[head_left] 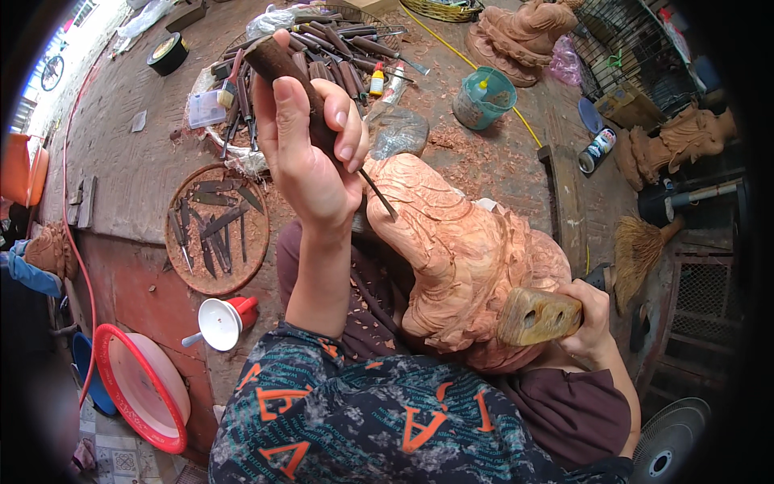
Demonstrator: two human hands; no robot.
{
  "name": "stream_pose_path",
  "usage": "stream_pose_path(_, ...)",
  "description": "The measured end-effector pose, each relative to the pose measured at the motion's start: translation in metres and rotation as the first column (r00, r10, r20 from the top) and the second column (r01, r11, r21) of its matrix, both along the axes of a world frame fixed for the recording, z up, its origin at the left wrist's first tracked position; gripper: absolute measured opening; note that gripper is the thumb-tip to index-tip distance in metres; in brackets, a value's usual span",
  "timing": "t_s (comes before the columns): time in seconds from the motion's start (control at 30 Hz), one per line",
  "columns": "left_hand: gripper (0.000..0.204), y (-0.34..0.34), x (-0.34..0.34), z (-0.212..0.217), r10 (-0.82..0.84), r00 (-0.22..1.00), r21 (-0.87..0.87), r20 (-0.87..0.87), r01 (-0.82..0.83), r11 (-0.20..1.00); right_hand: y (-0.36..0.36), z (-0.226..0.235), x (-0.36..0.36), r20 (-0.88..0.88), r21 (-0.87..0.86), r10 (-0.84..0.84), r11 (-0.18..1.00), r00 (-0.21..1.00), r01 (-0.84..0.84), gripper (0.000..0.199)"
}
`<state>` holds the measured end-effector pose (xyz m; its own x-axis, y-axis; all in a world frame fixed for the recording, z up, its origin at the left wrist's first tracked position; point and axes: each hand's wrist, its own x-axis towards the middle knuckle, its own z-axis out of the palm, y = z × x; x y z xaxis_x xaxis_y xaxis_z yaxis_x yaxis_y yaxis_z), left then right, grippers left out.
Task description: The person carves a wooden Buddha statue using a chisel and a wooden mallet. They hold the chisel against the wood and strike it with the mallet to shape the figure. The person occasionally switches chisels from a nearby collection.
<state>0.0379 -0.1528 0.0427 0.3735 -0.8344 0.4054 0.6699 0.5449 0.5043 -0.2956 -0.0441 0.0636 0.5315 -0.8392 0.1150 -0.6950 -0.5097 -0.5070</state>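
Note:
My left hand [310, 145] is raised, with its fingers wrapped round the dark wooden handle of a carving chisel [282, 68]. The chisel's thin blade slants down, its tip at the upper left surface of a reddish wood carving [451, 250]. This carving rests tilted on my lap, its surface cut in flowing folds. At its lower right, my right hand [588, 319] grips a wooden mallet [536, 317], a yellowish block with two dark hollows in its face. Part of the right hand's grip is hidden behind the block.
Many chisels [347, 44] lie heaped in a basket ahead. A round tray [218, 230] of blades sits left, above a white cup [219, 324] and a red-rimmed basin [141, 387]. A green bucket [484, 97], a spray can [597, 151] and other carvings [524, 36] stand right.

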Motion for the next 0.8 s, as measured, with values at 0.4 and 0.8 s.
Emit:
stream_pose_path(0.4, 0.04, -0.0022, 0.002, -0.0018, -0.028, 1.0, -0.016, -0.014, 0.027, 0.999, -0.0014, 0.0035, 0.0029, -0.013, 0.028, -0.013, 1.0, 1.0, 0.014, 0.039)
stream_pose_path(0.8, 0.041, -0.0085, -0.0035, 0.0047, -0.064, 0.988, 0.071, 0.143, 0.054, 0.996, -0.0059, 0.0092, 0.002, 0.002, 0.102, -0.007, 0.995, 1.0, 0.007, 0.044)
